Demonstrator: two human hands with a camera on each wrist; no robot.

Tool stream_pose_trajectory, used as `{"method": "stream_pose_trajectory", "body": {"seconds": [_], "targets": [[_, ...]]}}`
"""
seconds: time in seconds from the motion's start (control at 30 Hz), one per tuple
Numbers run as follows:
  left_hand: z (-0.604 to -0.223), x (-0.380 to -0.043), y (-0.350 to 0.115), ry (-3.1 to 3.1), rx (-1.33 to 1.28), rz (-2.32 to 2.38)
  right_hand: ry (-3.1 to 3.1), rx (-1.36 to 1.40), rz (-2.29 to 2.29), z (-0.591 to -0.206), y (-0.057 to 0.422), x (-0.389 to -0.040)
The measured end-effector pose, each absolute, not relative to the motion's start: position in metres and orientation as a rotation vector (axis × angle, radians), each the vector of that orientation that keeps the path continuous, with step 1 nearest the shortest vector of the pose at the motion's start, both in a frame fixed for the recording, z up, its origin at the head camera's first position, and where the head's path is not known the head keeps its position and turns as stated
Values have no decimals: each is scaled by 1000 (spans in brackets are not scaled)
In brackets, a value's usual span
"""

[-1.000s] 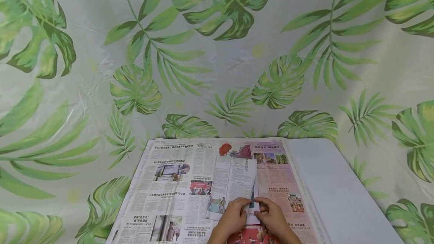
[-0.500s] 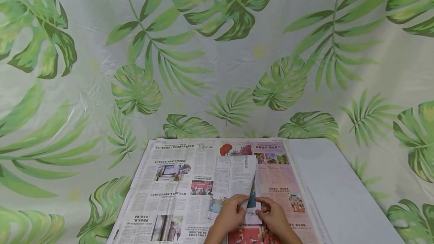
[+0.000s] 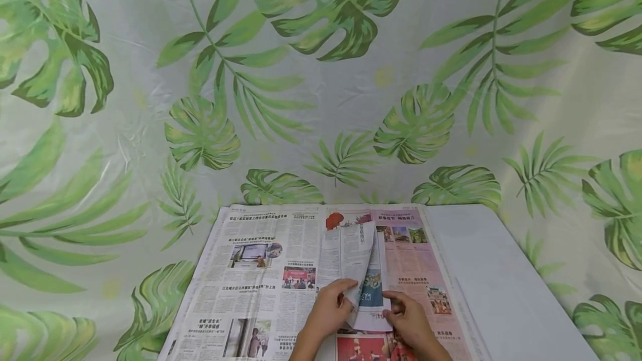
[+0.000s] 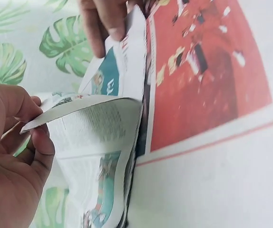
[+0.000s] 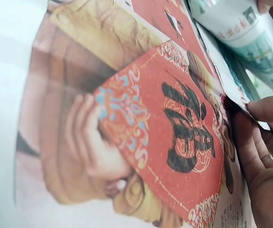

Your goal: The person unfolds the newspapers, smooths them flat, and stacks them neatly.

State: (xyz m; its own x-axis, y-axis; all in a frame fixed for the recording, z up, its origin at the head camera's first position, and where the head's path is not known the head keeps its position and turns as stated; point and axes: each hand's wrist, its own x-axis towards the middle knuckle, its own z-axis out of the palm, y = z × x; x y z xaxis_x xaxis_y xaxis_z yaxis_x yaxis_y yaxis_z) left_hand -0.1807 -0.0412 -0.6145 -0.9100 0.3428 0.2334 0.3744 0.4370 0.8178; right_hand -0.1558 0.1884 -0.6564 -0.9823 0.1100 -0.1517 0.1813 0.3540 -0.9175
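Note:
A small folded newspaper (image 3: 333, 261) lies on a larger spread newspaper (image 3: 296, 316), near the front middle in the head view. My left hand (image 3: 326, 311) pinches the edge of its top leaf between thumb and fingers. That leaf is raised and curves to the left, baring a teal picture (image 3: 372, 288) on the page beneath. At the lower right edge, my right hand (image 3: 408, 319) pinches the under page. From the left wrist view, the lifted leaf (image 4: 86, 118) bows up from the fold, with the left hand (image 4: 13, 147) at its edge.
The spread newspaper carries red and pink picture pages on its right side. A white tabletop (image 3: 506, 283) shows beyond its right edge. Behind stands a pale sheet with green leaf prints (image 3: 321, 116).
My left hand has drawn left and slightly up, lifting the top leaf further so more of the teal picture shows. My right hand has shifted slightly right, still pinching the under page.

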Motion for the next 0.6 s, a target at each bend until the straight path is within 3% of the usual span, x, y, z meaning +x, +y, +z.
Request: {"method": "stream_pose_trajectory", "body": {"seconds": [0.6], "targets": [[-601, -181, -75, -2620, -571, -1518, 2371, 350, -1785, -653, 201, -150]]}}
